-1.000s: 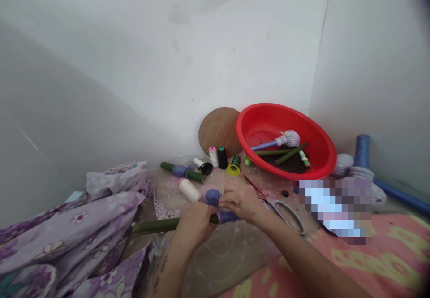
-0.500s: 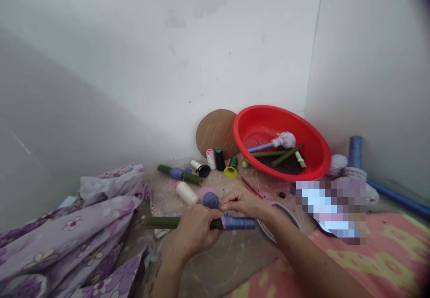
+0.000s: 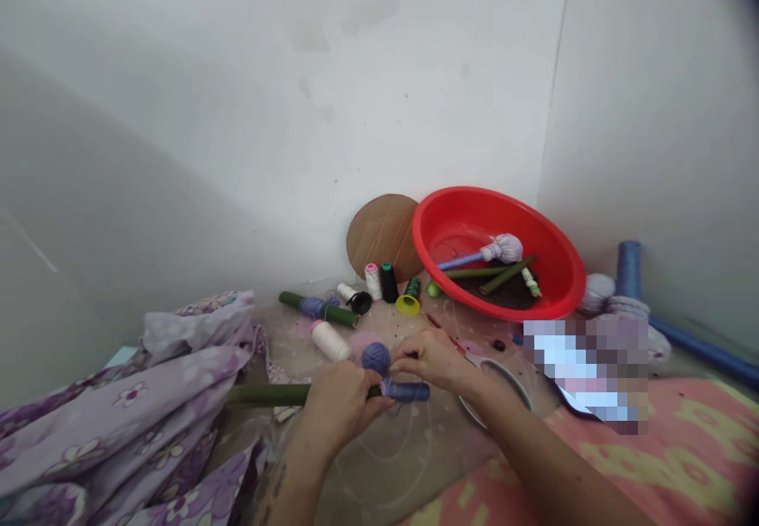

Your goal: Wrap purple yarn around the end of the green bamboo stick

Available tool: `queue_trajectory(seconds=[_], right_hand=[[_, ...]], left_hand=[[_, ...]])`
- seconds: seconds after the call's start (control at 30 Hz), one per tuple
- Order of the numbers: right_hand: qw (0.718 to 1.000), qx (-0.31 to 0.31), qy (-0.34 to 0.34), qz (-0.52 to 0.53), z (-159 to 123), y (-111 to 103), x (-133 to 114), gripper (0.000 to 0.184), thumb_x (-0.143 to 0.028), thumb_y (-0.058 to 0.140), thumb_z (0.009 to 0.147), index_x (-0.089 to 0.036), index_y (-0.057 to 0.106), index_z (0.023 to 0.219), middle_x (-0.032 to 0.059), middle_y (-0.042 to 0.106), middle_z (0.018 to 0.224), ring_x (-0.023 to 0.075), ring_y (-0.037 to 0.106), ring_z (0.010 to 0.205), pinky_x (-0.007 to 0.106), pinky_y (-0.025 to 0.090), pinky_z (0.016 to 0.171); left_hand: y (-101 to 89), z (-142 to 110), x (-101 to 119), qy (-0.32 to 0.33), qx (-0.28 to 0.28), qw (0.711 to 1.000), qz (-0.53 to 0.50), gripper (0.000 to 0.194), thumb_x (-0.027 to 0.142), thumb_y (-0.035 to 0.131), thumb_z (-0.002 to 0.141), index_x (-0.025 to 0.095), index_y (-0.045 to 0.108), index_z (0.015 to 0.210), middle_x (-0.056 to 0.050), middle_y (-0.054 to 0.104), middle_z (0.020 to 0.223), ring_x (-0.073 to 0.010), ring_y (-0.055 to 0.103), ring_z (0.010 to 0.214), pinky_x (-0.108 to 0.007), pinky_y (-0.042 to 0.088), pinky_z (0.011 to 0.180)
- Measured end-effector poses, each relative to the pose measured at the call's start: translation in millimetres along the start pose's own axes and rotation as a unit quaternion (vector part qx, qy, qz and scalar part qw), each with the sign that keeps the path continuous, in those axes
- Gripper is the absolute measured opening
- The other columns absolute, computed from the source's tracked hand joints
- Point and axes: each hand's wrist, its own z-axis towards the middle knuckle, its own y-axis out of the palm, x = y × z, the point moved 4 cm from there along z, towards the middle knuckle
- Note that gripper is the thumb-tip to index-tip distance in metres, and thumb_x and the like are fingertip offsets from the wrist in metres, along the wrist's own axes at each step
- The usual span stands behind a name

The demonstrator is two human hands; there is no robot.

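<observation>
Single head-mounted view, facing forward and down over left hand (image 3: pixel 341 407) and right hand (image 3: pixel 430 360) toward white wall corner (image 3: pixel 551 115), close range.

left hand (image 3: pixel 341 409): bare | right hand (image 3: pixel 430 360): bare | left forearm (image 3: pixel 293 474): tattoo (image 3: pixel 275 482)

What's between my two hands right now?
The head view shows a purple yarn ball and a purple-wound green stick between them.

Domestic room used for home handicraft: white plastered walls (image 3: pixel 296 115), lilac floral cloth (image 3: pixel 118 407), pink patterned mat (image 3: pixel 670 447), red plastic basin (image 3: pixel 468 217), white thread cones (image 3: pixel 372 282), violet yarn ball (image 3: pixel 375 358).
</observation>
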Motion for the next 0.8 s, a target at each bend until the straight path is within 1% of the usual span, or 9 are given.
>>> queue_trajectory(seconds=[0.13, 0.27, 0.37, 0.43, 0.5, 0.57, 0.63, 0.7, 0.8], right_hand=[[0.994, 0.005, -0.057, -0.095, -1.3, -10.8, -7.1, 0.018, -0.035, 0.051, 0.074, -0.025, 0.066, 0.076, -0.0014, 0.066, 0.073, 0.0112, 0.056, 0.068, 0.02, 0.032, 0.059], [0.991, 0.036, -0.058, -0.111, -0.9, -21.1, -5.9, 0.019, -0.037, 0.051, 0.074, -0.024, 0.066, 0.072, -0.0011, 0.065, 0.069, 0.0106, 0.055, 0.065, 0.02, 0.031, 0.057], [0.993, 0.073, -0.057, -0.069, -0.2, -23.6, -6.8, 0.023, -0.039, 0.05, 0.074, -0.022, 0.066, 0.07, -0.0001, 0.064, 0.067, 0.0108, 0.054, 0.064, 0.02, 0.033, 0.059], [0.995, 0.081, -0.048, -0.016, 0.5, -20.6, -5.1, 0.025, -0.04, 0.05, 0.074, -0.021, 0.066, 0.069, 0.0001, 0.063, 0.064, 0.0106, 0.054, 0.062, 0.02, 0.034, 0.058], [0.996, 0.066, -0.032, 0.054, 1.6, -14.0, 0.3, 0.026, -0.04, 0.051, 0.073, -0.019, 0.066, 0.069, 0.0002, 0.063, 0.063, 0.0102, 0.054, 0.059, 0.019, 0.035, 0.054], [0.992, 0.037, -0.017, 0.121, 2.7, -6.0, 7.6, 0.027, -0.041, 0.052, 0.072, -0.017, 0.066, 0.07, 0.0006, 0.063, 0.063, 0.0105, 0.054, 0.058, 0.018, 0.036, 0.052], [0.987, 0.019, -0.001, 0.157, 3.4, -0.4, 14.8, 0.029, -0.042, 0.054, 0.07, -0.016, 0.066, 0.068, 0.0009, 0.063, 0.062, 0.0109, 0.054, 0.056, 0.018, 0.036, 0.05], [0.986, 0.021, 0.008, 0.163, 3.7, 1.1, 19.3, 0.029, -0.042, 0.054, 0.069, -0.016, 0.066, 0.067, 0.001, 0.062, 0.06, 0.0111, 0.054, 0.056, 0.018, 0.037, 0.05], [0.989, 0.03, 0.009, 0.142, 3.0, -1.5, 22.1, 0.028, -0.042, 0.055, 0.068, -0.016, 0.066, 0.067, 0.0009, 0.062, 0.06, 0.0108, 0.054, 0.057, 0.018, 0.037, 0.051]], left_hand=[[-4.3, -2.1, -1.7, -0.029, 0.031, 0.998, 0.043, 0.033, 0.044, 0.047, 0.071, 0.02, 0.064, 0.085, -0.011, 0.063, 0.084, -0.0255, 0.054, 0.086, -0.032, 0.035, 0.073], [-5.5, -3.9, -4.4, -0.03, 0.053, 0.997, 0.054, 0.031, 0.043, 0.049, 0.069, 0.019, 0.065, 0.08, -0.012, 0.063, 0.077, -0.0261, 0.055, 0.08, -0.032, 0.035, 0.068], [-1.4, -3.9, -3.8, 0.018, 0.044, 0.999, 0.001, 0.029, 0.044, 0.051, 0.066, 0.02, 0.065, 0.07, -0.008, 0.063, 0.067, -0.0227, 0.056, 0.068, -0.026, 0.033, 0.059], [0.2, -3.7, -0.2, 0.071, 0.048, 0.995, -0.057, 0.026, 0.044, 0.054, 0.063, 0.02, 0.065, 0.066, -0.005, 0.061, 0.062, -0.0194, 0.054, 0.063, -0.023, 0.03, 0.054], [0.7, -3.8, 5.3, 0.129, 0.053, 0.983, -0.115, 0.025, 0.044, 0.055, 0.063, 0.021, 0.065, 0.064, -0.002, 0.059, 0.059, -0.0163, 0.052, 0.059, -0.022, 0.028, 0.052], [1.5, -3.8, 9.2, 0.165, 0.053, 0.974, -0.145, 0.026, 0.044, 0.054, 0.064, 0.021, 0.065, 0.062, -0.001, 0.057, 0.055, -0.0143, 0.049, 0.054, -0.021, 0.027, 0.051], [2.9, -3.4, 9.1, 0.167, 0.057, 0.975, -0.138, 0.027, 0.044, 0.053, 0.065, 0.021, 0.065, 0.061, -0.001, 0.056, 0.053, -0.0136, 0.048, 0.052, -0.021, 0.025, 0.049], [4.8, -3.2, 5.8, 0.155, 0.051, 0.979, -0.121, 0.027, 0.045, 0.053, 0.065, 0.02, 0.064, 0.061, -0.001, 0.056, 0.053, -0.0135, 0.047, 0.051, -0.021, 0.024, 0.048], [2.8, -4.7, -3.8, 0.106, 0.05, 0.989, -0.09, 0.028, 0.044, 0.052, 0.066, 0.02, 0.064, 0.061, -0.002, 0.057, 0.055, -0.015, 0.05, 0.054, -0.022, 0.024, 0.05]])
